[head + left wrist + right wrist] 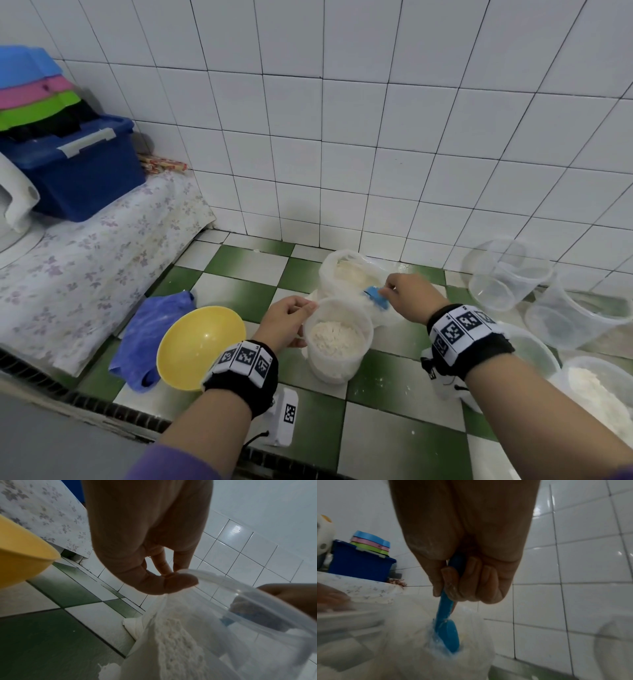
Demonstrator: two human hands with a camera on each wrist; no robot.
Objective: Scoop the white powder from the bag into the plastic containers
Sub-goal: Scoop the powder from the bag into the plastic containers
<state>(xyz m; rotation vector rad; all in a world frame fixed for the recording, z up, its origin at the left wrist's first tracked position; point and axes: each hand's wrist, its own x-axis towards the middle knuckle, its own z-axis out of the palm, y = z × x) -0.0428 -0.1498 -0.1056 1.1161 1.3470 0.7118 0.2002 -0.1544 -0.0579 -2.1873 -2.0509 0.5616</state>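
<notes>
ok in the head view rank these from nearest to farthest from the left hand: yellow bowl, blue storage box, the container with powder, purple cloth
1. Container with powder: the left hand pinches its rim, just to the right.
2. Yellow bowl: beside the wrist, to the left.
3. Purple cloth: farther left, beyond the bowl.
4. Blue storage box: far back left, on the raised ledge.

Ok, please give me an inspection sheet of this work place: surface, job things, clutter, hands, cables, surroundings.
Surface: green and white tiled floor, dusted with powder.
Job things: bag open, powder inside; container partly filled; blue scoop at the bag's mouth; more containers at right, some hold nothing, one holds powder.
Clutter: yellow bowl, blue cloth.
Hands: left hand holds the container's rim; right hand grips the scoop.
Cables: nothing seen.
Surroundings: white tiled wall, blue box on a flowered cover.
</notes>
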